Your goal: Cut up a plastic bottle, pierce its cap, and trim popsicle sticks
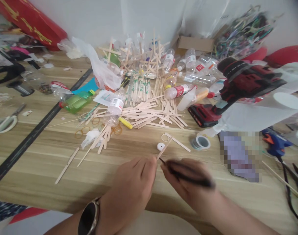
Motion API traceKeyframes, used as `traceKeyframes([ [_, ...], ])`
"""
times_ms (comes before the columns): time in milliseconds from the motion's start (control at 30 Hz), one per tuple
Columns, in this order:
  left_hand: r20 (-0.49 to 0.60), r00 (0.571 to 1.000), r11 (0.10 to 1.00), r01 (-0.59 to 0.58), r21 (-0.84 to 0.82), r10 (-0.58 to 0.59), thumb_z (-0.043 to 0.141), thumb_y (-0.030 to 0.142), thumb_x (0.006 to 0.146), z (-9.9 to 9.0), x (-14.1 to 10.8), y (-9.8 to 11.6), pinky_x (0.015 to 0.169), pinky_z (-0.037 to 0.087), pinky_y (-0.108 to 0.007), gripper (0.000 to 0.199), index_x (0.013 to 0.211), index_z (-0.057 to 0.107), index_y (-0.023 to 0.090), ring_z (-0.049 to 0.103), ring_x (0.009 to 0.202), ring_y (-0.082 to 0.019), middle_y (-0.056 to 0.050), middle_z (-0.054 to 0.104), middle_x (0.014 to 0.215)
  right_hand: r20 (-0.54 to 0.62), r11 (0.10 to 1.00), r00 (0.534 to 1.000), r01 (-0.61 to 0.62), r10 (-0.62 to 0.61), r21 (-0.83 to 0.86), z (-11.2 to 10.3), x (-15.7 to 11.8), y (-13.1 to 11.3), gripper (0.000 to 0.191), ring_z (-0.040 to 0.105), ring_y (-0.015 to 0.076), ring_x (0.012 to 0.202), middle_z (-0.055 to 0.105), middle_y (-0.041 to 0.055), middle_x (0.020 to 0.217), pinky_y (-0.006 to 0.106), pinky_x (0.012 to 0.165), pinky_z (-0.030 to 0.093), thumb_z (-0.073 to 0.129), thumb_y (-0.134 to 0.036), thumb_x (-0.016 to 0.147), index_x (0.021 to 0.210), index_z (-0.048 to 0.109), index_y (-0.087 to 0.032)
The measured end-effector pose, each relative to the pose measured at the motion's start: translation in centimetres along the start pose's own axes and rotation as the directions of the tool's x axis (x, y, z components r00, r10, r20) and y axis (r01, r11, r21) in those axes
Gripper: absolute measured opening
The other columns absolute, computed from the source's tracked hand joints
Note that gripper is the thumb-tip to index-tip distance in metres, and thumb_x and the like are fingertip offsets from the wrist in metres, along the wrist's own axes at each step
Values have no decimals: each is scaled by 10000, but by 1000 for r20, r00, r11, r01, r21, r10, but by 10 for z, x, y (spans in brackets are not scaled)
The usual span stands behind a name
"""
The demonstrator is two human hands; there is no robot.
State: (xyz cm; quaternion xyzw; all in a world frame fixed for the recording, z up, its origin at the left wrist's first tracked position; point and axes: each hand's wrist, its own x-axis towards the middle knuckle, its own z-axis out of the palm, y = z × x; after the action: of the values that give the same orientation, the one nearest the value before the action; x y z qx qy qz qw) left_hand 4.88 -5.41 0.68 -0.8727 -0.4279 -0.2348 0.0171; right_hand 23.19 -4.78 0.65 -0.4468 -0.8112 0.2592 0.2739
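My left hand [136,182], with a watch [88,218] on its wrist, is closed on a wooden craft stick [165,147] that points up and to the right. In my right hand [190,186] are what look like black-handled scissors [191,173], smeared by motion. Their thin dark tip touches or nearly touches the stick just beyond my left fingers. Past the stick lie a small white disc [160,146], a pale ring [165,137] and another craft stick [178,142].
A heap of craft sticks [149,114] and several plastic bottles [179,91] fill the back. A red-black cordless drill [234,89] stands right, near a solder spool [201,142] and a blue glue gun [277,142]. White-handled scissors [6,124] lie far left.
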Motion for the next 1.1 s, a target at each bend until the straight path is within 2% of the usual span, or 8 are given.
traceKeyframes([
  [100, -2, 1000, 1000, -2, 16, 2, 328, 43, 903, 1, 0, -1, 510, 505, -271, 225, 889, 508, 176, 619, 552, -172, -24, 646, 667, 229, 954, 962, -199, 147, 223, 2, 2, -6, 526, 549, 92, 362, 612, -9, 489, 182, 380, 378, 245, -366, 1058, 711, 579, -156],
  [333, -2, 1000, 1000, -5, -27, 5, 323, 45, 904, 0, 0, 0, 547, 523, -276, 242, 985, 529, 144, 643, 603, -176, -41, 674, 718, -116, 896, 951, 225, -288, -384, -1, 1, -2, 401, 591, 140, 479, 667, 52, 621, 274, 464, 387, 345, -236, 1026, 796, 653, -124],
  [500, -44, 999, 1000, -15, 16, 16, 308, 61, 929, 0, -1, 1, 503, 492, -265, 235, 952, 523, 153, 622, 561, -170, -23, 639, 665, 238, 943, 960, -207, 145, 259, 2, 1, -5, 545, 557, 94, 366, 618, 1, 503, 187, 375, 383, 255, -366, 1058, 686, 588, -148],
  [700, -27, 1000, 1000, -15, 15, 15, 324, 34, 914, -3, -2, 4, 520, 499, -266, 233, 992, 513, 146, 622, 581, -163, -18, 649, 684, -129, 931, 956, 219, -265, -291, 0, -1, 0, 434, 604, 143, 490, 671, 65, 626, 254, 472, 426, 352, -301, 1038, 798, 666, -121],
  [800, -43, 999, 1000, -10, -4, 9, 309, 57, 925, -3, -1, 2, 506, 485, -265, 233, 920, 512, 169, 604, 558, -162, -17, 633, 664, 81, 976, 992, -113, 100, 184, 4, -3, -3, 551, 584, 114, 418, 637, 41, 534, 200, 406, 420, 323, -406, 1041, 650, 615, -149],
  [900, -59, 998, 1000, -19, -2, 18, 295, 71, 936, -1, -3, 1, 491, 468, -273, 243, 906, 515, 168, 602, 553, -170, -22, 631, 662, 313, 831, 915, -373, 255, 412, 7, -3, -9, 603, 582, 109, 393, 638, 41, 525, 180, 372, 422, 296, -506, 1022, 633, 597, -158],
  [1000, -80, 997, 997, -16, -76, 10, 305, 103, 960, -1, -3, 1, 527, 473, -283, 235, 957, 535, 151, 620, 601, -179, -34, 654, 700, -57, 990, 997, -39, 47, 137, 6, -2, -9, 457, 580, 114, 450, 618, 30, 547, 209, 437, 426, 408, -380, 1010, 639, 570, -170],
  [1100, -28, 995, 935, 81, -346, -96, 345, 184, 989, -6, -2, 3, 605, 477, -269, 212, 985, 556, 172, 631, 681, -163, -28, 678, 776, -211, 974, 954, 191, -213, -122, 3, -3, -3, 339, 586, 108, 526, 631, 17, 625, 214, 508, 427, 451, -238, 1000, 688, 567, -177],
])
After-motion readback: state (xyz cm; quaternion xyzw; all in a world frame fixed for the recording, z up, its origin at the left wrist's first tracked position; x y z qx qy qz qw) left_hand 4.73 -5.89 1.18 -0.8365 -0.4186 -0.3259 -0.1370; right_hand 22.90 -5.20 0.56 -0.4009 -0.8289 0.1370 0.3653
